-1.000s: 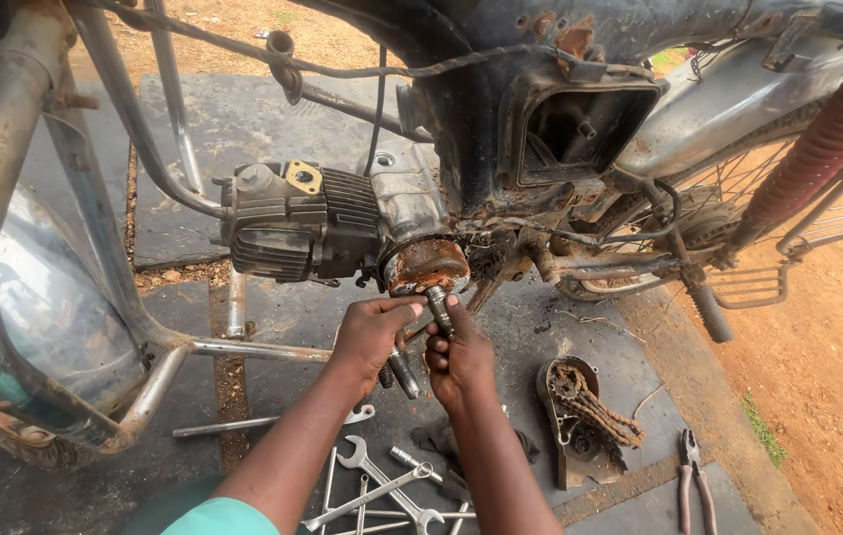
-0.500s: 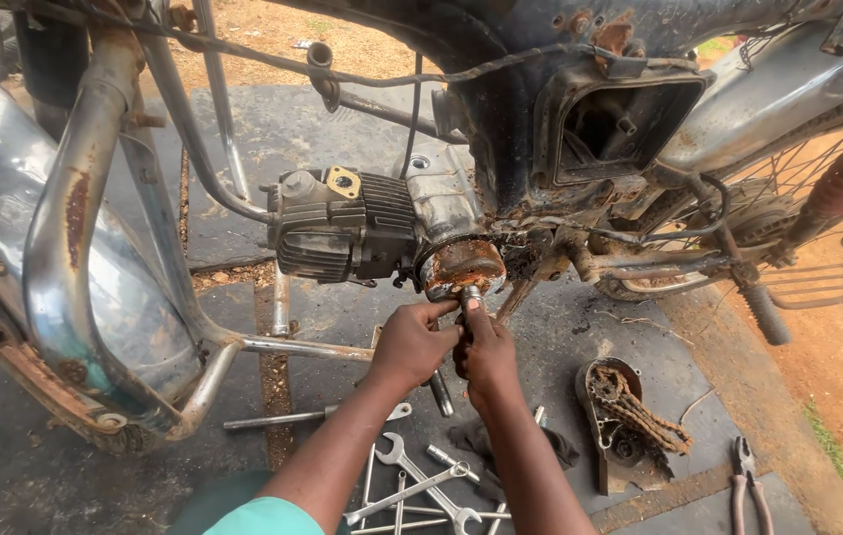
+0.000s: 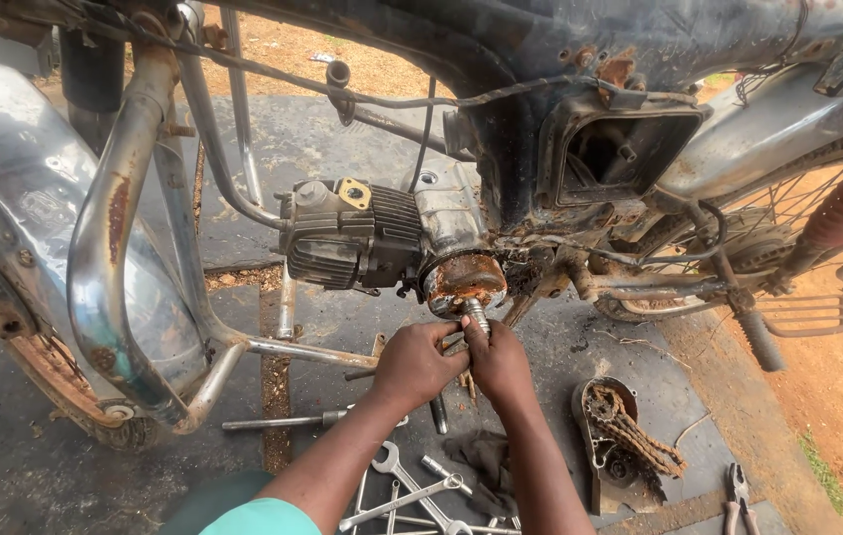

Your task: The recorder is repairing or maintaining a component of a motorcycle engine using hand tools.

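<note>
Dusty ground; both hands' grip, left hand [image 3: 416, 362] and right hand [image 3: 497, 362], clamps shaft [image 3: 477, 315].

Both hands, left hand [image 3: 416, 362] and right hand [image 3: 497, 359], crowd the short shaft [image 3: 477, 314] under the rusty engine case [image 3: 464, 279], leaving little room there. At twelve o'clock the engine [image 3: 362, 238] and frame block the way upward. At nine o'clock the chrome crash bar [image 3: 273, 349] closes in low. At three o'clock the footrest bar [image 3: 738, 307] crosses. At six o'clock spanners [image 3: 401, 490] and a rag [image 3: 486, 461] litter the floor [image 3: 35, 466]; at four o'clock lies a chain cover [image 3: 619, 446]. Open ground remains at eight o'clock.
</note>
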